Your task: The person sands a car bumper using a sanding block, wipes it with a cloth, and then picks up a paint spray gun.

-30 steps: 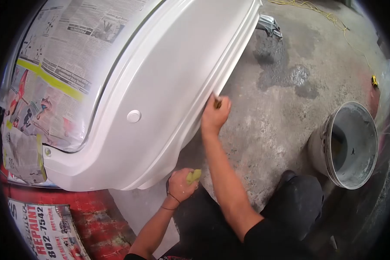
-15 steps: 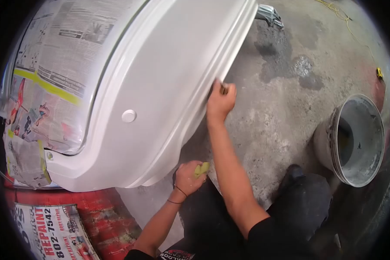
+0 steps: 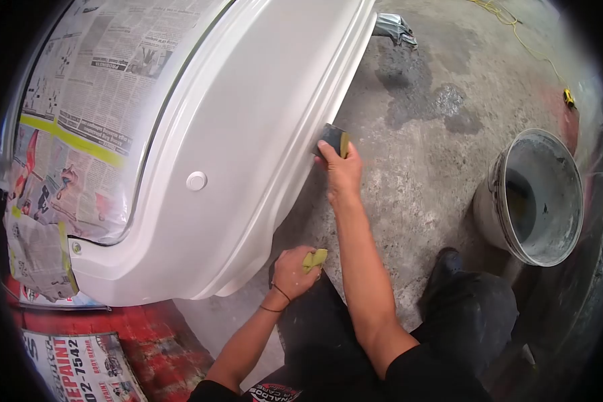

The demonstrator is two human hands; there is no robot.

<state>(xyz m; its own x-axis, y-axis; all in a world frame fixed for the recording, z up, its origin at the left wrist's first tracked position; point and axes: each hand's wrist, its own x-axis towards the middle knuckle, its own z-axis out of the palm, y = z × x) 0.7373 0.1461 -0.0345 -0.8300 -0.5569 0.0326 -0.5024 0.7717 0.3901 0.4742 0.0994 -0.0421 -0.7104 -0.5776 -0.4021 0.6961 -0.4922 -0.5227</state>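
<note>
A white vehicle body panel (image 3: pixel 248 114) with a curved, ridged edge fills the middle left. Beside its lower right edge, my right hand (image 3: pixel 344 175) grips a dark grey sanding pad (image 3: pixel 333 138) with a yellowish side, thumb across its face. I cannot tell whether the pad touches the edge. My left hand (image 3: pixel 295 273) rests by my knee below the panel, closed around a folded yellow-green cloth (image 3: pixel 314 260). A round white cap (image 3: pixel 196 181) sits on the panel.
Newspaper (image 3: pixel 107 67) held with yellow tape masks the area left of the panel. A grey bucket (image 3: pixel 559 228) holding some dark liquid stands on the concrete at right. A printed sign (image 3: pixel 80 358) lies on red flooring at lower left. A yellow cord (image 3: pixel 516 30) crosses the far floor.
My right hand has turned and moved slightly down, so the sanding pad's dark face now shows. The left hand keeps its hold on the cloth. The view has shifted slightly.
</note>
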